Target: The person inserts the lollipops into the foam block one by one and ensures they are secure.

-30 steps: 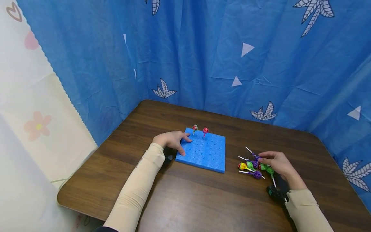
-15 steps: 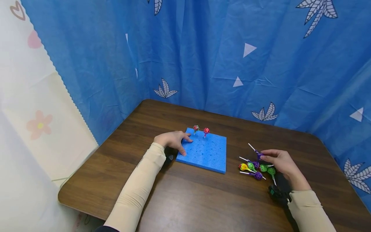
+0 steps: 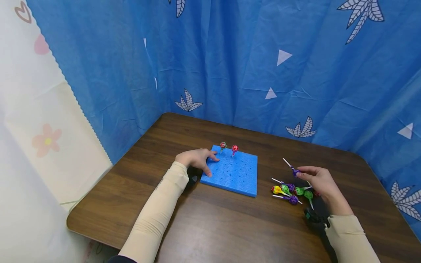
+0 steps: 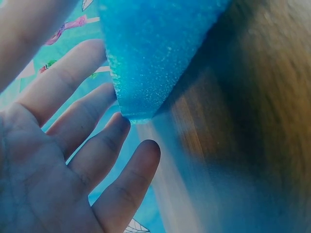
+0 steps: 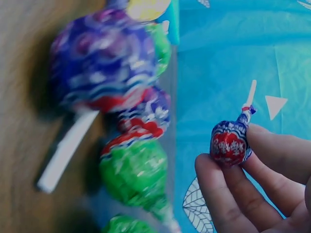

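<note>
A blue foam board (image 3: 236, 175) dotted with small holes lies mid-table. Two lollipops stand upright near its far edge, one red and green (image 3: 223, 145), one red and pink (image 3: 235, 148). My left hand (image 3: 197, 159) rests at the board's left edge, fingers spread; the left wrist view has its fingertips against the foam (image 4: 146, 58). Between thumb and fingers my right hand (image 3: 320, 179) pinches a purple lollipop (image 5: 231, 143) by its wrapped head, its white stick pointing up and away. The held lollipop is raised above the other candies.
Several lollipops lie loose below the right hand: a yellow one (image 3: 276, 189), green ones (image 3: 308, 194) and purple ones (image 3: 293, 199). Part of a red one shows behind the right hand. A blue curtain (image 3: 210, 65) hangs behind the brown wooden table (image 3: 230, 226).
My right hand has lifted the purple lollipop off the pile, up and slightly away from the other candies. The left hand has stayed at the board's edge. The head view has shifted slightly.
</note>
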`<state>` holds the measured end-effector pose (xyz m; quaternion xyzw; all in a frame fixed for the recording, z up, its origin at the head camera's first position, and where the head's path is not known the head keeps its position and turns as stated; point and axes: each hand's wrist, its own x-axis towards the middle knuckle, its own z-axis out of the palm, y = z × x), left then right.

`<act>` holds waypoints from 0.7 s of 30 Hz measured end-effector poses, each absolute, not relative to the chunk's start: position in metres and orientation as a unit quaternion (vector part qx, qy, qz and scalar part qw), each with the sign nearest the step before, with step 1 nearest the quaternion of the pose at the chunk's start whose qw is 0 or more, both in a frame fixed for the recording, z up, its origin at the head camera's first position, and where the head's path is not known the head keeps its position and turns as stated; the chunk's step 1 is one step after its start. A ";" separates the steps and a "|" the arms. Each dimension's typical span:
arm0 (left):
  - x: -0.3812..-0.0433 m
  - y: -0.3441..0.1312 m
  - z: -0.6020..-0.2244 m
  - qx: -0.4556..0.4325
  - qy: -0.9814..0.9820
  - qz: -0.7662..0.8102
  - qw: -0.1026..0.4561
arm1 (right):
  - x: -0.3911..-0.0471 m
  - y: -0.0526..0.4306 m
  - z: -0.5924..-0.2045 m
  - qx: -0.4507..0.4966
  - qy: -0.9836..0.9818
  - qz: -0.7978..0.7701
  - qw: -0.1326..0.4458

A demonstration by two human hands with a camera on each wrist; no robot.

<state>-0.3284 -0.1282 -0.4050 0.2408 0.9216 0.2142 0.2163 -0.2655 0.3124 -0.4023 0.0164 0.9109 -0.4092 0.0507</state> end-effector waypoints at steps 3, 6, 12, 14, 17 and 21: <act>-0.329 -0.128 -0.405 0.240 0.921 0.217 0.216 | -0.267 0.309 -0.400 0.012 0.908 -0.417 0.043; -0.330 -0.128 -0.406 0.243 0.919 0.218 0.219 | -0.268 0.305 -0.397 0.008 0.905 -0.424 0.033; -0.329 -0.127 -0.407 0.246 0.919 0.216 0.219 | -0.270 0.297 -0.394 -0.009 0.899 -0.437 0.024; -0.329 -0.127 -0.407 0.246 0.920 0.214 0.218 | -0.271 0.295 -0.393 -0.014 0.897 -0.442 0.027; -0.330 -0.127 -0.407 0.246 0.920 0.213 0.219 | -0.272 0.291 -0.391 -0.015 0.890 -0.454 0.033; -0.330 -0.127 -0.406 0.245 0.920 0.212 0.220 | -0.276 0.287 -0.388 -0.017 0.882 -0.469 0.031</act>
